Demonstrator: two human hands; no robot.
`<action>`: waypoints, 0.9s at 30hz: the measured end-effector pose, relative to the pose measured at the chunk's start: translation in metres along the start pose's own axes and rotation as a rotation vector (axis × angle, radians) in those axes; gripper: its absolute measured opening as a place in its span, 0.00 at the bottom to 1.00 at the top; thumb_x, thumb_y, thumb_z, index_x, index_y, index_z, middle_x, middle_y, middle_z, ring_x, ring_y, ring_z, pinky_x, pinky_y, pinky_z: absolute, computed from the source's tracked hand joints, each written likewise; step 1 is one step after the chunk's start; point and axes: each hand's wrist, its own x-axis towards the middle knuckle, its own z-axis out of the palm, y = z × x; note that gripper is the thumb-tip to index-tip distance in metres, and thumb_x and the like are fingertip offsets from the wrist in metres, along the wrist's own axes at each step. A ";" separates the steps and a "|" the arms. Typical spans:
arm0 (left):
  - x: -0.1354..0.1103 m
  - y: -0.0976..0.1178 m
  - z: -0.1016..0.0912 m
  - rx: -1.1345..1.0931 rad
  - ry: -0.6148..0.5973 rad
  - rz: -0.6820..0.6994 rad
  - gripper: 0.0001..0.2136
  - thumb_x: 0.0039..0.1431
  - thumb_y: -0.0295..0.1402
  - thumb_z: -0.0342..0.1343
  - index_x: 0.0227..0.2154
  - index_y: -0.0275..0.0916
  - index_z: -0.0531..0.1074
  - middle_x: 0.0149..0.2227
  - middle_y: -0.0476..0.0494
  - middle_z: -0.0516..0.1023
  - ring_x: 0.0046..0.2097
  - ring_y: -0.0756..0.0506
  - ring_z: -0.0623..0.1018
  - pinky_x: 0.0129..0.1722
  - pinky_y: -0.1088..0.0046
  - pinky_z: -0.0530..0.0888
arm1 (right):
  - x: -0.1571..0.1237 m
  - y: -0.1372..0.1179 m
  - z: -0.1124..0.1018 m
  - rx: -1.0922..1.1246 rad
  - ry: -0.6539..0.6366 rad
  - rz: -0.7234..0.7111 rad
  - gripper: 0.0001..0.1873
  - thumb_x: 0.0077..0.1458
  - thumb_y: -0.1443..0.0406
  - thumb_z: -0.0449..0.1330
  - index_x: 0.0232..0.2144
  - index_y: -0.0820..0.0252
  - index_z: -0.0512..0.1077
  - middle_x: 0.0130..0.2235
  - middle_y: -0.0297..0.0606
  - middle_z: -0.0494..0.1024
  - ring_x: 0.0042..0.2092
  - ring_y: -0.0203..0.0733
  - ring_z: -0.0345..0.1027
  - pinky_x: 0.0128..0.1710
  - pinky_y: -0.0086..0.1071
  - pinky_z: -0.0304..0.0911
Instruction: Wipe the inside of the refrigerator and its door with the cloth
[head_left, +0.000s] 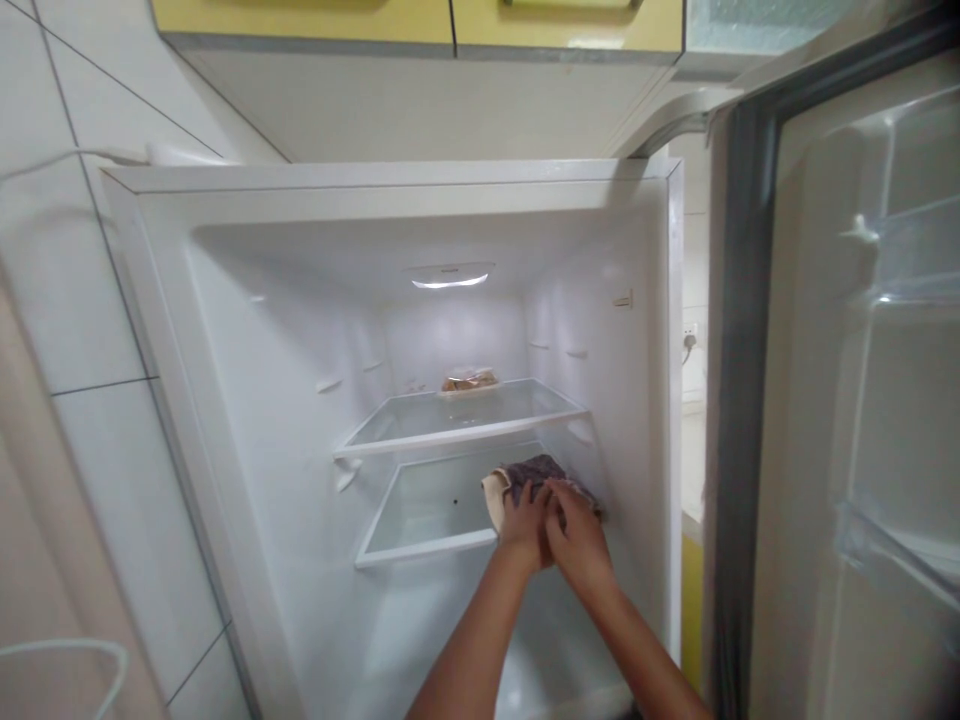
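Both my hands are together inside the open fridge, on a folded dark purple cloth [536, 468] with a cream-coloured side. My left hand [526, 530] grips the cloth's near edge, fingers over its top. Right beside it, my right hand [579, 535] has its fingers bent over the cloth's right part. The cloth is at the right end of the lower glass shelf [427, 500], close to the fridge's right wall. Both thumbs and the cloth's underside are mostly hidden.
A wrapped package of brown food [470, 380] sits at the back of the upper glass shelf [450, 408]. The fridge door [817, 400] stands open on the right. A small dark speck lies on the lower shelf. Yellow cabinets [315, 18] hang above, and a tiled wall [97, 300] is at left.
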 end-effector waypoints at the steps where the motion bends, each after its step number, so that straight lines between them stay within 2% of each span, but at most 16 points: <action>1: 0.007 0.004 0.003 -0.009 -0.016 0.016 0.40 0.51 0.40 0.59 0.68 0.51 0.52 0.72 0.37 0.52 0.71 0.24 0.49 0.64 0.30 0.47 | 0.003 -0.002 0.000 -0.024 -0.020 0.004 0.26 0.56 0.71 0.48 0.55 0.65 0.72 0.58 0.49 0.75 0.60 0.47 0.67 0.64 0.44 0.59; 3: 0.015 0.008 0.006 -0.024 -0.034 0.041 0.38 0.52 0.40 0.59 0.67 0.51 0.54 0.71 0.36 0.53 0.71 0.24 0.49 0.65 0.30 0.47 | 0.010 -0.003 0.001 -0.110 -0.109 0.024 0.26 0.58 0.71 0.47 0.56 0.66 0.71 0.58 0.48 0.74 0.61 0.45 0.67 0.64 0.40 0.58; 5: 0.013 0.007 0.007 -0.031 -0.025 0.077 0.38 0.52 0.41 0.59 0.67 0.50 0.55 0.71 0.36 0.53 0.71 0.26 0.48 0.66 0.31 0.44 | 0.016 -0.002 0.003 -0.202 -0.209 0.048 0.26 0.61 0.69 0.45 0.57 0.66 0.70 0.59 0.47 0.74 0.61 0.42 0.67 0.63 0.35 0.58; 7: 0.001 0.002 0.005 -0.038 0.036 0.143 0.39 0.52 0.40 0.59 0.67 0.47 0.54 0.71 0.35 0.54 0.71 0.29 0.49 0.68 0.36 0.41 | 0.022 0.001 0.005 -0.273 -0.274 0.072 0.26 0.64 0.66 0.42 0.58 0.66 0.69 0.59 0.47 0.74 0.60 0.41 0.67 0.62 0.33 0.57; 11: -0.040 -0.015 0.001 -0.065 0.157 0.195 0.36 0.53 0.40 0.57 0.65 0.38 0.58 0.69 0.32 0.59 0.70 0.34 0.56 0.70 0.48 0.51 | 0.028 0.003 0.011 -0.383 -0.342 0.088 0.26 0.65 0.61 0.42 0.54 0.66 0.73 0.57 0.52 0.75 0.60 0.48 0.66 0.63 0.42 0.54; 14: -0.078 -0.034 0.000 -0.011 0.158 0.095 0.33 0.55 0.37 0.54 0.66 0.46 0.57 0.72 0.40 0.53 0.71 0.34 0.53 0.69 0.43 0.50 | 0.030 -0.001 0.017 -0.472 -0.388 0.091 0.26 0.63 0.57 0.47 0.53 0.66 0.74 0.58 0.57 0.73 0.62 0.56 0.62 0.65 0.52 0.46; 16: -0.102 -0.051 0.002 0.050 0.179 -0.022 0.33 0.57 0.35 0.53 0.67 0.51 0.55 0.72 0.44 0.54 0.71 0.34 0.54 0.69 0.41 0.48 | 0.034 -0.002 0.023 -0.520 -0.412 0.099 0.28 0.62 0.55 0.49 0.56 0.67 0.71 0.60 0.61 0.69 0.65 0.61 0.58 0.66 0.57 0.39; 18: -0.124 -0.071 0.005 0.124 0.234 -0.163 0.32 0.58 0.33 0.50 0.66 0.50 0.56 0.70 0.44 0.58 0.70 0.35 0.56 0.70 0.44 0.47 | 0.040 -0.001 0.030 -0.553 -0.443 0.116 0.32 0.61 0.52 0.51 0.58 0.69 0.69 0.62 0.64 0.67 0.65 0.65 0.55 0.65 0.61 0.38; 20: -0.142 -0.091 0.010 0.210 0.310 -0.311 0.30 0.59 0.30 0.46 0.65 0.46 0.59 0.69 0.42 0.61 0.70 0.35 0.58 0.70 0.46 0.46 | 0.048 0.001 0.039 -0.573 -0.483 0.136 0.38 0.58 0.47 0.52 0.59 0.70 0.68 0.62 0.67 0.65 0.65 0.69 0.55 0.63 0.64 0.41; 23: -0.156 -0.114 0.021 0.317 0.426 -0.472 0.28 0.59 0.28 0.43 0.63 0.40 0.64 0.66 0.38 0.65 0.68 0.36 0.61 0.71 0.49 0.46 | 0.062 0.008 0.052 -0.593 -0.521 0.150 0.43 0.55 0.44 0.55 0.61 0.70 0.65 0.62 0.70 0.64 0.64 0.72 0.56 0.61 0.66 0.43; 27: -0.152 -0.124 0.039 0.338 0.527 -0.561 0.25 0.59 0.28 0.43 0.59 0.36 0.68 0.64 0.34 0.68 0.66 0.34 0.63 0.71 0.50 0.46 | 0.085 0.018 0.073 -0.609 -0.518 0.141 0.38 0.58 0.49 0.54 0.64 0.66 0.61 0.63 0.67 0.62 0.65 0.69 0.55 0.60 0.59 0.48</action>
